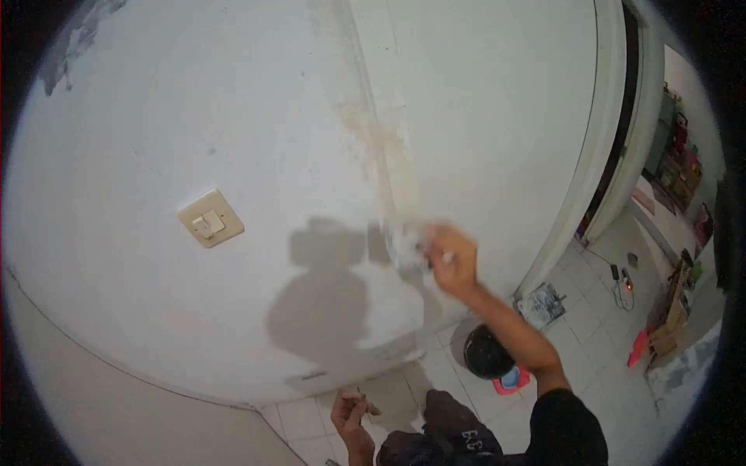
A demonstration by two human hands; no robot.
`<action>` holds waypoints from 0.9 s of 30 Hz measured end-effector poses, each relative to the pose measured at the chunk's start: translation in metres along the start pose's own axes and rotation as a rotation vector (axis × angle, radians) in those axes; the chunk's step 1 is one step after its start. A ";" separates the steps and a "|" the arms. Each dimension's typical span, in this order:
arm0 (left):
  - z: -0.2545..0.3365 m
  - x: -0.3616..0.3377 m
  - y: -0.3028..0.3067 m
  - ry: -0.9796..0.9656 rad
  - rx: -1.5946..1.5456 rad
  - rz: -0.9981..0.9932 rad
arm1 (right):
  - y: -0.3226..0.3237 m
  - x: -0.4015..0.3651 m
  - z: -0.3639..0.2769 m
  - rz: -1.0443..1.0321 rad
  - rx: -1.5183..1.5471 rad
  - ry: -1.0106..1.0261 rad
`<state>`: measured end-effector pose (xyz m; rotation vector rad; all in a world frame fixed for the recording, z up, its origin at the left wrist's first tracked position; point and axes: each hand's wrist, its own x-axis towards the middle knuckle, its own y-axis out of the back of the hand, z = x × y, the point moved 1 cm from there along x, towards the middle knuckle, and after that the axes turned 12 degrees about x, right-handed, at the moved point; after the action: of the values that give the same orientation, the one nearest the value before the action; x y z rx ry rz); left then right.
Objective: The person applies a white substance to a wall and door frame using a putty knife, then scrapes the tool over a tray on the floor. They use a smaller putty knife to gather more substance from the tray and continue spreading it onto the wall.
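My right hand [452, 260] is closed on a pale, flat scraper-like tool [407, 250], blurred by motion. The tool is at the white wall [272, 140], on the lower part of a vertical seam. Along that seam runs a beige-brown patch [373, 132] of rough, smeared surface. Low down near my body, my left hand [353, 409] has its fingers curled together and whitish marks on them. Whatever may be between those fingers is too small to make out.
A cream light switch [210, 219] is on the wall to the left. Below my right arm, a black round object [487, 352] and a pink-and-blue item [510, 380] stand on the tiles beside a smeared grey board [542, 304]. A door frame [579, 179] and cable [618, 287] are at right.
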<state>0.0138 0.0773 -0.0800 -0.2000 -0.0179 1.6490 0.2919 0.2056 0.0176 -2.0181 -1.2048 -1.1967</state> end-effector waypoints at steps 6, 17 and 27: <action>0.026 0.002 -0.008 -0.074 0.010 -0.052 | -0.017 0.161 -0.039 -0.012 -0.316 0.629; -0.050 0.010 0.008 0.037 0.176 -0.013 | -0.033 -0.058 0.086 -0.258 -0.464 0.614; -0.053 -0.007 0.013 0.133 0.118 -0.064 | -0.030 -0.131 0.064 -0.308 -0.163 0.186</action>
<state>0.0091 0.0637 -0.1326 -0.2169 0.1721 1.5648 0.2646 0.2116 -0.1288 -1.8263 -1.3974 -1.6392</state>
